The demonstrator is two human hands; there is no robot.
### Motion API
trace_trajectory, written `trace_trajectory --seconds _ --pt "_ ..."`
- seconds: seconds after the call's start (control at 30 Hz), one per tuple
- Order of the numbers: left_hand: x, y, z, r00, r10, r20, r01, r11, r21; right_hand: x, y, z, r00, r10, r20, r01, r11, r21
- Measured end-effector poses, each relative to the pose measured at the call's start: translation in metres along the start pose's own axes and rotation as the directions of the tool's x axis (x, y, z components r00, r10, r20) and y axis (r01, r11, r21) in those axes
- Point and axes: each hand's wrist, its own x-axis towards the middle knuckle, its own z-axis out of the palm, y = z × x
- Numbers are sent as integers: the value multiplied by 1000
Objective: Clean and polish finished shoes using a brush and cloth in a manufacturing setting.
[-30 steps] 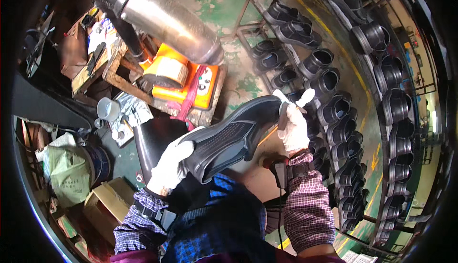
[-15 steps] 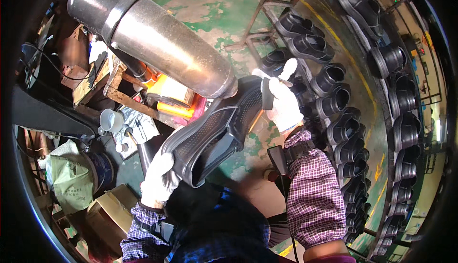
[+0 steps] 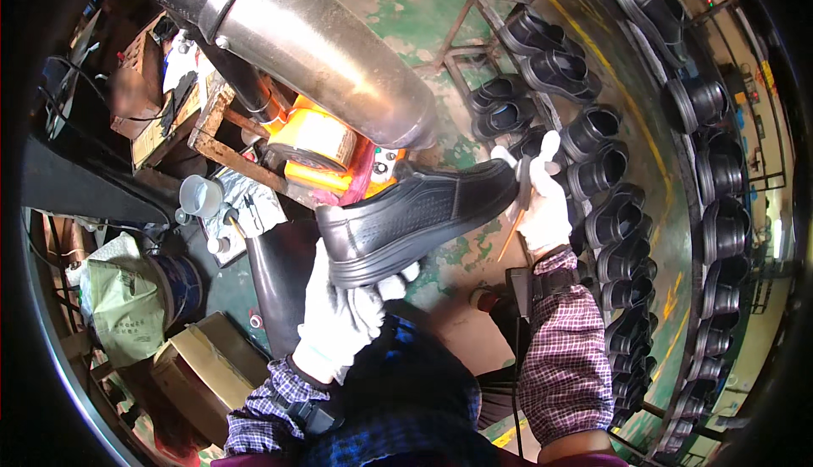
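Note:
A black perforated leather shoe [image 3: 415, 217] with a thick ribbed sole is held on its side in front of me. My left hand [image 3: 343, 315], in a white glove, supports it from below at the toe end. My right hand [image 3: 542, 200], also gloved in white, grips the heel end and pinches a thin orange stick [image 3: 511, 232] that hangs down beside the heel. Both sleeves are plaid.
A big metal duct [image 3: 313, 39] slants overhead above an orange machine [image 3: 326, 145]. Metal racks with several black shoes [image 3: 593, 149] curve along the right. A small white cup [image 3: 199, 196], a green sack [image 3: 123, 298] and cardboard boxes [image 3: 203, 370] lie at the left.
The shoe has been turned from sole-up to its side, so the upper now faces me. My left hand shifted under it, and the view moved closer to the duct.

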Motion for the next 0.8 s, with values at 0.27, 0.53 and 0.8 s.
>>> trace_trajectory --seconds 0.27,0.53,0.8 --pt "-20 13 -1 996 79 -44 -83 990 -116 21 2 37 994 107 21 -106 994 -35" --pt "38 3 27 1000 -4 -15 6 987 160 1 7 -23 966 -134 -220 136 991 -6" --pt "14 4 9 984 -147 -103 178 866 467 -77 0 -38 934 -255 -251 241 967 -84"
